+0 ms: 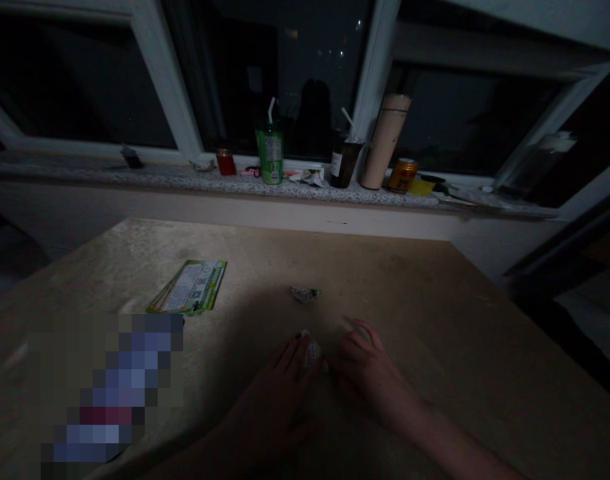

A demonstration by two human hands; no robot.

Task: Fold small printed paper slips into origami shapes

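Note:
A small folded piece of printed paper lies on the brown tabletop between my two hands. My left hand rests on its left side with fingers stretched out and lying flat. At the paper's right corner is my right hand, its fingers curled and the index finger arched higher. Shadow hides the right fingertips, so whether they pinch the corner is unclear. Just beyond both hands sits a second folded paper, roughly triangular, untouched.
Green printed leaflets lie fanned at the table's left, above a blurred-out bluish object. Along the granite windowsill stand a red jar, a green cup with straw, a dark cup, a pink flask and an orange can.

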